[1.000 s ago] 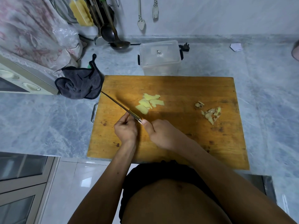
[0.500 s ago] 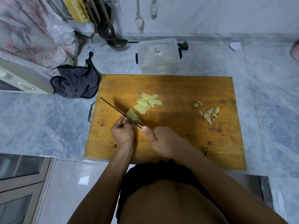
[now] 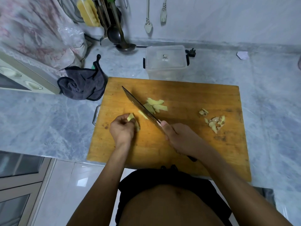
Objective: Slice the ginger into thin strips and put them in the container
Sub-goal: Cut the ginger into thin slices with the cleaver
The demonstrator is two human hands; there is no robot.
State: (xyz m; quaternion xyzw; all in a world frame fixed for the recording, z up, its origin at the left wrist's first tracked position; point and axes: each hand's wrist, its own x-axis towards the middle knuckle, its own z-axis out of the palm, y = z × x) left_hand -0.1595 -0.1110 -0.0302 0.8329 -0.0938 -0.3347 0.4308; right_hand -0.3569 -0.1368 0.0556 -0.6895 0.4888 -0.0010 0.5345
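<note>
Fingers of the left hand [image 3: 122, 130] curled round a ginger piece [image 3: 130, 117]; right hand [image 3: 180, 138] gripped the knife [image 3: 141, 108], cut ginger slices [image 3: 155, 105] beyond its fingertips, container [image 3: 166, 61] farther off.

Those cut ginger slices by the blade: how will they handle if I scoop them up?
The ginger slices look thin and flat, so probably light and unlikely to roll. They overlap loosely on the cutting board, so a push may scatter them.
</note>
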